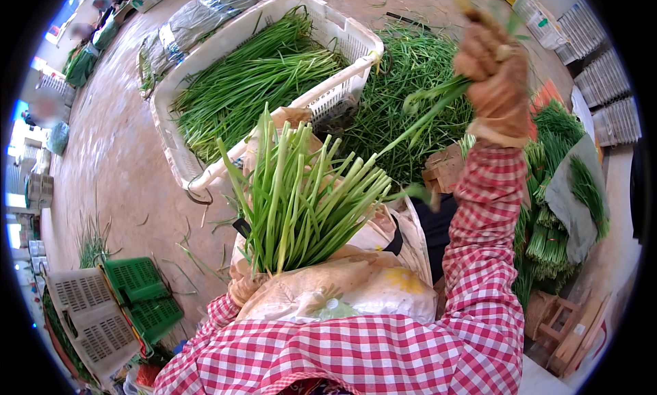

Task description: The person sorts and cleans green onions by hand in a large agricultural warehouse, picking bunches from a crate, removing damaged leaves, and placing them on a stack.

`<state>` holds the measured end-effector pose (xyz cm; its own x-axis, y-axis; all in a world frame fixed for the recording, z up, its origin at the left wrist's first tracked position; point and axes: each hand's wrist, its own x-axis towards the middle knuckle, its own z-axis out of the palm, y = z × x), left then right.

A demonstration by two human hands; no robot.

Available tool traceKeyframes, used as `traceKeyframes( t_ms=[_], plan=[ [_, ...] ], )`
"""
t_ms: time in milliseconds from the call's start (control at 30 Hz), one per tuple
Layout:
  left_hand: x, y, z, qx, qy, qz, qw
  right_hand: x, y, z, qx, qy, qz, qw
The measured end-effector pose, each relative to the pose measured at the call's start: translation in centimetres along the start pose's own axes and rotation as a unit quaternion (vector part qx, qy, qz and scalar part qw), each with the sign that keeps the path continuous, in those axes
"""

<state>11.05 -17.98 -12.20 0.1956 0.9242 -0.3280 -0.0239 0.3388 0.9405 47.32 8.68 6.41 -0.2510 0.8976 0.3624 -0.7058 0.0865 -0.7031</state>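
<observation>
Against my lap, my left hand [246, 288], in a brownish glove, is closed at the base of a thick bunch of chives [304, 196]; most of its fingers are hidden by the stalks and apron. The pale cut ends fan upward and forward. My right hand [494, 73], gloved too, is raised at the upper right and a little blurred. It is closed round a few loose chive leaves [428, 118] that trail down toward the bunch. A stained apron [356, 282] with yellow flower prints covers my lap.
Ahead stands a white crate [373, 42] of long chives. Beside it lies a heap of loose leaves [410, 73]. Tied chive bundles [551, 237] are stacked at right, near a wooden stool [558, 323]. Green [140, 289] and white [96, 320] crates sit lower left. Other people are far left.
</observation>
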Motion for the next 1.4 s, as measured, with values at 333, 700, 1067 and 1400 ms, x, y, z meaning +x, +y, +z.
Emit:
traceKeyframes(
  t_ms=[333, 700, 1067, 1400],
  plan=[
    [-0.4, -0.2, -0.1, -0.034, -0.021, -0.01, 0.999, -0.4, 0.1, -16.1, -0.803, 0.187, 0.096, 0.558],
    [-1.0, -0.6, -0.9, -0.089, -0.043, -0.027, 0.995, -13.9, 9.9, 2.9, -0.693, -0.092, -0.05, 0.713],
    [-0.5, -2.6, -2.3, -0.136, -0.085, -0.01, 0.987, -13.3, 10.6, 0.9, -0.681, -0.165, 0.097, 0.707],
    [-0.2, -2.1, -0.8, -0.117, -0.026, -0.039, 0.992, -6.2, 6.0, 3.0, -0.512, -0.071, 0.121, 0.848]
  ],
)
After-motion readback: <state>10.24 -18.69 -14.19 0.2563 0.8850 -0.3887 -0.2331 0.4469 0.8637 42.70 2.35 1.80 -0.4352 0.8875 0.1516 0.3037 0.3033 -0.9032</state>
